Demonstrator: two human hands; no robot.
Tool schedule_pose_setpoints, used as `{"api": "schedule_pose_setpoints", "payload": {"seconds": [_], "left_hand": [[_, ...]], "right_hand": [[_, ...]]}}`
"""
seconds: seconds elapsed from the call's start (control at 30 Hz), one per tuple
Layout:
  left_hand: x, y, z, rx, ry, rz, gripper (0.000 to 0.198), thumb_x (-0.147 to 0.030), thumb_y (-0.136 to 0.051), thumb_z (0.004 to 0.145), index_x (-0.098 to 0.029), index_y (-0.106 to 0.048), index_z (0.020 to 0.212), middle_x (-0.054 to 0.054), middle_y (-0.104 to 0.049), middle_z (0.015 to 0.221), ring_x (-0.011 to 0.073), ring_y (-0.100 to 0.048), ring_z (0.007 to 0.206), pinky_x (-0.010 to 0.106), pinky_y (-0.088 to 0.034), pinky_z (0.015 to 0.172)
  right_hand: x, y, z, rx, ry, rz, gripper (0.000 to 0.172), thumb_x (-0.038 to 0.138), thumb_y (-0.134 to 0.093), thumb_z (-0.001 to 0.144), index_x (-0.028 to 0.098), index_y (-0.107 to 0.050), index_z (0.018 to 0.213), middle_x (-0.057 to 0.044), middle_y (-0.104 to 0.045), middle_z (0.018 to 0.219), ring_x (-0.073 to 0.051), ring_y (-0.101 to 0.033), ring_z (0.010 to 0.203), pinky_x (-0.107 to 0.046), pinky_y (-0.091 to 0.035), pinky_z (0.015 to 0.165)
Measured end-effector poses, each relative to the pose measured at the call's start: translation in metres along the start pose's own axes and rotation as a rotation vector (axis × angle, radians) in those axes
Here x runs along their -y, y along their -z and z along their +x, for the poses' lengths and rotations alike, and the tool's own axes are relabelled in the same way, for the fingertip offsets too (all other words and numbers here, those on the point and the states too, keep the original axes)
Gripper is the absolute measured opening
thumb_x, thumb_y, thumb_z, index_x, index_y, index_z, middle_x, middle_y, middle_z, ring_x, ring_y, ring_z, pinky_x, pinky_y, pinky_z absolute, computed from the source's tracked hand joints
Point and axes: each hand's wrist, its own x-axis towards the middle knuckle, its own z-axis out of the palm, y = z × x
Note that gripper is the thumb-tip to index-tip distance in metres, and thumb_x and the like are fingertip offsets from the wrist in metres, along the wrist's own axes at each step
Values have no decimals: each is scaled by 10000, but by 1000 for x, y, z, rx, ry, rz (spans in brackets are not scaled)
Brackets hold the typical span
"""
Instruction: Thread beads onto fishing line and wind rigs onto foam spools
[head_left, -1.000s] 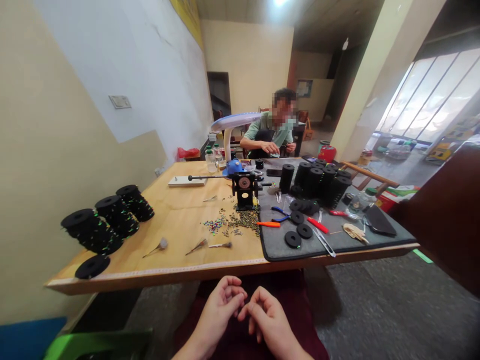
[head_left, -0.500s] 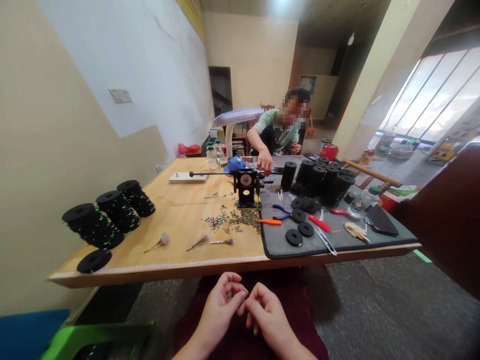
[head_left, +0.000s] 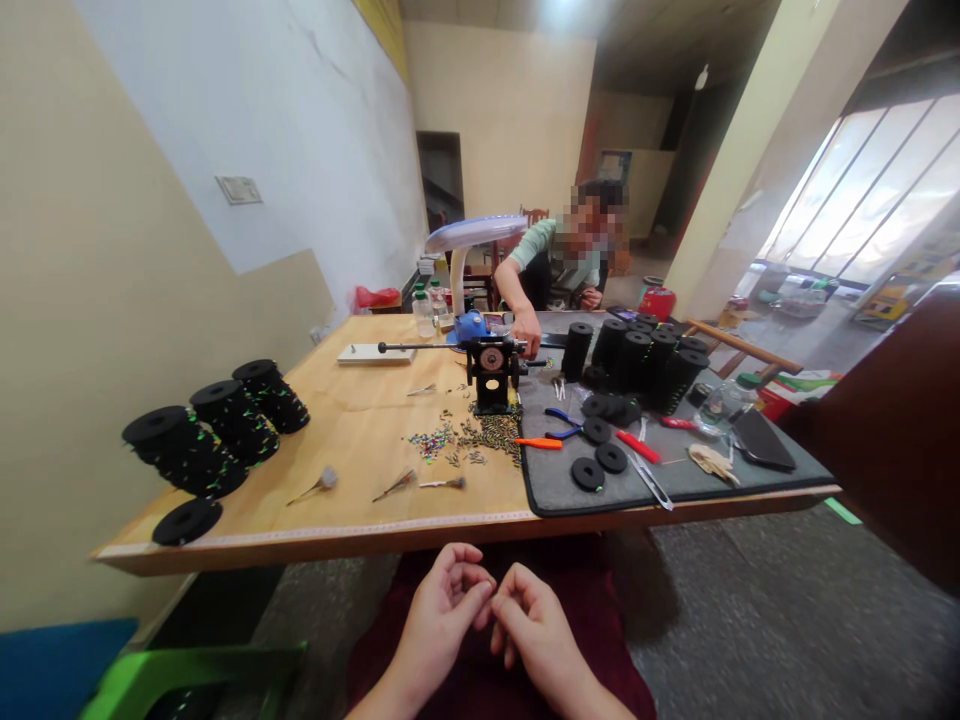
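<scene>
a wooden desk (head_left: 352, 440) is seen ahead, its right half covered by a grey mat (head_left: 690, 480). 3 leaning stacks of black spools (head_left: 217, 430) are set at its left. more stacks (head_left: 645, 360) are set at the far side of the mat, and a black winder (head_left: 491, 375) at the middle, with a co-worker's hand (head_left: 527, 343) at its right side. the left hand (head_left: 439, 610) and right hand (head_left: 536, 625) are held over the lap, below and in front of the desk edge, fingertips met. both are curled nearly closed, thumb pressed to forefinger; whether anything fine is pinched there cannot be told. nearest on the desk, 3 tufted sticks (head_left: 442, 484) are laid ahead of the left hand, long axes roughly left to right, well apart from both hands.
</scene>
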Motion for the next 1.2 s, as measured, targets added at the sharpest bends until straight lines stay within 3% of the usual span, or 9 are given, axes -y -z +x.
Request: {"api": "schedule_pose_setpoints", "payload": {"seconds": [0.47,0.83,1.03,1.2], "left_hand": [[0,0,0,-28,-8,20,312,-339,-702,677,-201,-513,884,-11,-639,674,138,-596,585,249,-447,564],[0,0,-2,-27,-29,36,284,-302,-682,706,-202,-499,899,-20,-632,681,116,-575,539,233,-447,537],[4,2,-5,-8,-99,203,246,-271,-594,790,-198,-473,991,3,-650,758,120,-586,550,239,-471,544],[8,6,-9,32,-263,441,249,-222,-504,846,-216,-466,1092,21,-672,817,140,-625,589,264,-512,592]], "right_hand": [[3,-1,-1,-3,3,19,334,457,-613,721,192,-426,645,9,-622,557,-55,-434,351,-146,-263,317],[1,-1,1,-3,-1,17,326,446,-611,732,185,-432,654,11,-621,561,-51,-448,350,-141,-280,320],[2,0,0,1,-14,-7,391,527,-618,723,186,-437,658,58,-535,456,-43,-399,316,-138,-275,315],[-3,4,4,7,1,-79,425,592,-588,730,188,-460,705,36,-577,537,-46,-400,335,-148,-297,319]]}}
